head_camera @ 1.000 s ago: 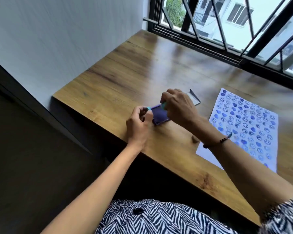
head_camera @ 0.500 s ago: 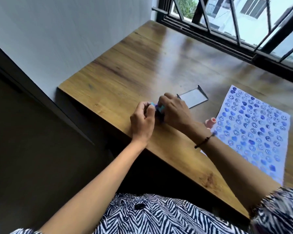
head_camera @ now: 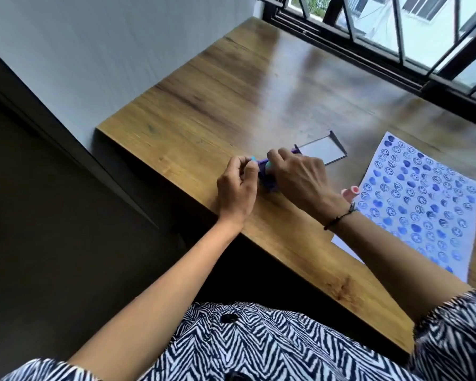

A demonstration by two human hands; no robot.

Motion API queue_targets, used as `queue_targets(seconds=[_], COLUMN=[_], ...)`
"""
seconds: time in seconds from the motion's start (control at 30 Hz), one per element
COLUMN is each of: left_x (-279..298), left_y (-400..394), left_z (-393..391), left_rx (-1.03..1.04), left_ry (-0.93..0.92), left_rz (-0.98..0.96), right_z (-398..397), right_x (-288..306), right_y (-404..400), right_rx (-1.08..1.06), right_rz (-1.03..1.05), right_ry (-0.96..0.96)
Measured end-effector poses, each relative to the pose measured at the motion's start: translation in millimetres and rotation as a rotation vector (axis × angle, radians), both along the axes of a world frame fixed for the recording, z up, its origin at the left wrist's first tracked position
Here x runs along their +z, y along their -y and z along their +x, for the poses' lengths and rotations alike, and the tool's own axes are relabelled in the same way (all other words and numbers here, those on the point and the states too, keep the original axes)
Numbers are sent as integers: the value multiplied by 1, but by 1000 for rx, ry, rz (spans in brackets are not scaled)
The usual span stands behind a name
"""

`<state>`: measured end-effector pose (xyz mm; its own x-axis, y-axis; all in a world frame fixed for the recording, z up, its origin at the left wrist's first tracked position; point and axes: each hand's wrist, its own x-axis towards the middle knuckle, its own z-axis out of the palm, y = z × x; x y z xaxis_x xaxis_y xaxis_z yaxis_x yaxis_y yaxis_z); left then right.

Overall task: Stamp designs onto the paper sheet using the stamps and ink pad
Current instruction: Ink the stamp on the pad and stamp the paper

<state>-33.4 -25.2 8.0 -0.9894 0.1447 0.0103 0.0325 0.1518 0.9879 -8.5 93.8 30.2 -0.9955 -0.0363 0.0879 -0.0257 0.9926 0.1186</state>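
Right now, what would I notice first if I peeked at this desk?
Probably the paper sheet at the right of the wooden table, crowded with blue smiley faces and hearts. Next, the two hands near the table's front edge: the left hand and right hand close around a purple ink pad, with its clear lid lying open just behind.

Person is wearing a black-and-white zebra-striped shirt (head_camera: 259,339), short sleeves ending above the elbows, forearms bare. A dark button (head_camera: 229,317) is showing at the front. A thin dark beaded bracelet (head_camera: 338,219) is circling the right wrist. Left wrist is wearing nothing.
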Motion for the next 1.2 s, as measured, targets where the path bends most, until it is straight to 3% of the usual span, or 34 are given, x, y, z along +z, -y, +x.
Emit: queue_targets(seconds=[0.4,0.77,0.9,1.2], left_x=[-5,-5,-5,-4], left_y=[0,0,-1,-2], left_z=[-4,-4,-4,-2], left_rx=[-17,0,-6,-1], left_ry=[-36,-47,-61,-55], left_rz=[10,-16,-16,-2], right_z=[-2,3,0,6], right_x=[1,-2,1,-2], right_y=[-6,-11,-20,-15], right_rx=[-148,-234,-276,-276], right_rz=[-51,-92,-119,-203], right_ry=[-102,-9,-95,-51])
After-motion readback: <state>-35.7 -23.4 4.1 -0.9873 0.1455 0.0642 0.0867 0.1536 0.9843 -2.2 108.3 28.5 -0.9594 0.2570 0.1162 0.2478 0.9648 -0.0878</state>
